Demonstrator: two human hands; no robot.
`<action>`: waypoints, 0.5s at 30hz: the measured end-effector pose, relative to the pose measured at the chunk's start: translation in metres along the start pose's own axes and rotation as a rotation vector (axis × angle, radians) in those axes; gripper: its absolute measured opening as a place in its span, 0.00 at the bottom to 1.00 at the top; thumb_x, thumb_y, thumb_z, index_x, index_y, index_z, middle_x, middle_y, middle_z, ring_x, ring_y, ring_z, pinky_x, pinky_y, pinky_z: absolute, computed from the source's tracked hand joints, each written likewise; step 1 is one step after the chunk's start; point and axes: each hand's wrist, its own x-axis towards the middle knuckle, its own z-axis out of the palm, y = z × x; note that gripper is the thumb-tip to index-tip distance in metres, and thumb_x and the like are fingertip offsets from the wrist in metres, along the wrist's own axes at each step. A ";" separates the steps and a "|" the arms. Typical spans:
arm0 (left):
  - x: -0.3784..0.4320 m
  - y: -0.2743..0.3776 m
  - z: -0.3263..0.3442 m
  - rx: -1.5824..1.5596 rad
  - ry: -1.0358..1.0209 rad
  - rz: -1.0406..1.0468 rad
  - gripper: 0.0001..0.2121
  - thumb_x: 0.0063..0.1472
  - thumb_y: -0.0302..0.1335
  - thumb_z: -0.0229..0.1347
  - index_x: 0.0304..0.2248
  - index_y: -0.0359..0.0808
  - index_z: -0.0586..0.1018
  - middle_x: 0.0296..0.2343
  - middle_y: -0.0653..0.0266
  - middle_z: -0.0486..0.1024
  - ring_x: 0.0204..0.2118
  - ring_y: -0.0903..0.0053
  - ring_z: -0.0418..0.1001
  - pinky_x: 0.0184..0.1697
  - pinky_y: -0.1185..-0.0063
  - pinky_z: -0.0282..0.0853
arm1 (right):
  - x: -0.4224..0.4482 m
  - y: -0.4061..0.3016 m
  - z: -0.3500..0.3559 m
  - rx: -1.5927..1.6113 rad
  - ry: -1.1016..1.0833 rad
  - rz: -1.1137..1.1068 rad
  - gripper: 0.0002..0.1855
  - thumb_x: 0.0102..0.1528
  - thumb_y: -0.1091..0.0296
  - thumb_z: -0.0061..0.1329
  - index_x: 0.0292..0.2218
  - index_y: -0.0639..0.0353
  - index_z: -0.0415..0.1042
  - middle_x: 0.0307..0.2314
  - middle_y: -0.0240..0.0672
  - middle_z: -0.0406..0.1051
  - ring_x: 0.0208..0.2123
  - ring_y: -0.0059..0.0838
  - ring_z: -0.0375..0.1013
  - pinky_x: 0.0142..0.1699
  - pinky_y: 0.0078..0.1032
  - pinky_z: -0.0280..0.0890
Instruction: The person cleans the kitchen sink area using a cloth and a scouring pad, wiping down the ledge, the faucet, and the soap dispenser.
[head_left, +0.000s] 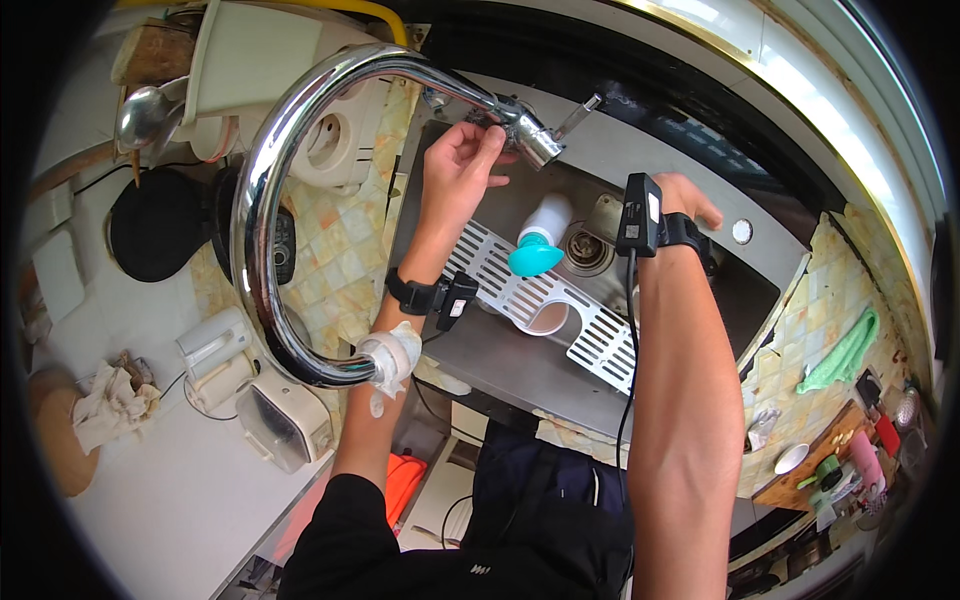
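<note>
My left hand is at the base of the chrome faucet, its thumb and fingers closed on what looks like a wiry metal scourer, partly hidden by the hand. My right hand is over the right part of the steel sink, thumb spread; the wrist device hides most of it, and its fingertips and anything in them are out of sight. Between the hands, a white bottle with a teal cap lies partly over a slotted metal rack spanning the basin. The drain strainer is beside it.
The faucet spout arches over my left forearm, its taped end close to it. A round white container is under the rack. Small appliances stand at left. A green cloth and a cluttered wooden board are at right.
</note>
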 end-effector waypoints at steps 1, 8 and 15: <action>0.001 -0.001 -0.001 -0.022 0.010 -0.037 0.14 0.63 0.36 0.55 0.34 0.31 0.73 0.35 0.61 0.76 0.35 0.73 0.78 0.32 0.79 0.76 | -0.001 -0.001 0.000 0.054 0.001 0.013 0.46 0.50 0.23 0.27 0.46 0.56 0.74 0.43 0.32 0.75 0.41 0.36 0.72 0.48 0.29 0.66; 0.002 0.011 0.002 -0.070 0.009 -0.155 0.17 0.60 0.36 0.58 0.41 0.31 0.74 0.39 0.60 0.76 0.41 0.68 0.77 0.37 0.75 0.76 | 0.001 0.001 0.004 0.051 0.099 -0.023 0.45 0.48 0.22 0.29 0.43 0.55 0.75 0.43 0.31 0.75 0.42 0.35 0.72 0.48 0.27 0.65; -0.006 0.024 0.003 -0.110 -0.110 -0.286 0.14 0.63 0.30 0.54 0.44 0.30 0.75 0.39 0.61 0.77 0.43 0.74 0.76 0.43 0.76 0.75 | 0.031 0.000 0.028 0.273 0.048 0.105 0.47 0.49 0.22 0.28 0.46 0.57 0.73 0.45 0.35 0.74 0.44 0.38 0.72 0.51 0.28 0.65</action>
